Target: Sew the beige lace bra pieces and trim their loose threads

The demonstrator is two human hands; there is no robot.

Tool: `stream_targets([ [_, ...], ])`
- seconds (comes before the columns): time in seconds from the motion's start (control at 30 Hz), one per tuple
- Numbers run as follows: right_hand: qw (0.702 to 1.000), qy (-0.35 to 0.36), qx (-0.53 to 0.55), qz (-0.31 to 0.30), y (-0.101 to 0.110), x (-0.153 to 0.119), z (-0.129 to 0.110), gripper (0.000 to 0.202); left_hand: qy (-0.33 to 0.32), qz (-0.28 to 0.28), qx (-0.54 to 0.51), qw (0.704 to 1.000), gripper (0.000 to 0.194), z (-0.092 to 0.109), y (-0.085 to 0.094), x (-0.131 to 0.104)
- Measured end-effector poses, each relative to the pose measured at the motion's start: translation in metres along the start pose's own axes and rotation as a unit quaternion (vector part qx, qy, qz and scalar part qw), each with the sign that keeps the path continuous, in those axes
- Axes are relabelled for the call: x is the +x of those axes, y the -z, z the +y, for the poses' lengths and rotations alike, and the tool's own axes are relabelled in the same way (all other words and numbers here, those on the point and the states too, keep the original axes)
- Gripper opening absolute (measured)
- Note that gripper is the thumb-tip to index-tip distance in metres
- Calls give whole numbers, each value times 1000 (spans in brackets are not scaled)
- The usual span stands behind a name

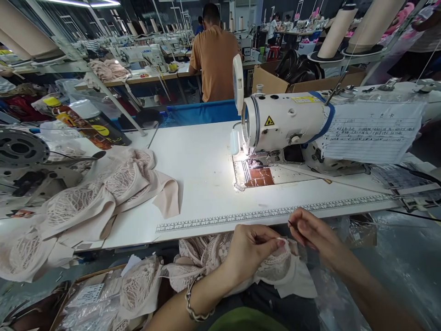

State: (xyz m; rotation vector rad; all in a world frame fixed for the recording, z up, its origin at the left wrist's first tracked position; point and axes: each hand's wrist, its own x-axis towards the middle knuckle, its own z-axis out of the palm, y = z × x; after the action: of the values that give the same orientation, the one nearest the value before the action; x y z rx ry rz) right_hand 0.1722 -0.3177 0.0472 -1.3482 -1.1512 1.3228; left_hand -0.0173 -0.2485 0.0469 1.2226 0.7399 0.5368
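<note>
My left hand (253, 250), with a bracelet on its wrist, pinches the edge of a beige lace bra (275, 266) in front of the table edge. The bra hangs over my lap, its lace cups and plain band partly covered by my hand and forearm. Just to the right, my right hand (308, 232) is raised apart from the fabric with fingers curled together. A tiny dark bit shows at its fingertips, too small to name. Beyond both hands stands a white sewing machine (279, 122), its lamp lighting the needle area.
A printed ruler strip (220, 221) runs along the front of the white table (193, 161). More lace bras (99, 197) are heaped at left, near bottles (82, 124). Below is a box of plastic packets (93, 294). Thread cones (337, 32) stand behind; a person (217, 55) sits farther back.
</note>
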Motion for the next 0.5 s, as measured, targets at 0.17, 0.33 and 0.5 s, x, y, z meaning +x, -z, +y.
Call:
stream_targets([
  [0.17,998,17,-64,21,-7,-2,-4,50,13,36,-41,998,40,-4,-1,0],
  [0.33,990,24,-135,23,-21,-1,-19,40,-4,32,-66,997,41,-6,-6,0],
  [0.5,976,52,-197,74,-22,-5,-24,35,-26,5,-24,999,32,-10,0,0],
])
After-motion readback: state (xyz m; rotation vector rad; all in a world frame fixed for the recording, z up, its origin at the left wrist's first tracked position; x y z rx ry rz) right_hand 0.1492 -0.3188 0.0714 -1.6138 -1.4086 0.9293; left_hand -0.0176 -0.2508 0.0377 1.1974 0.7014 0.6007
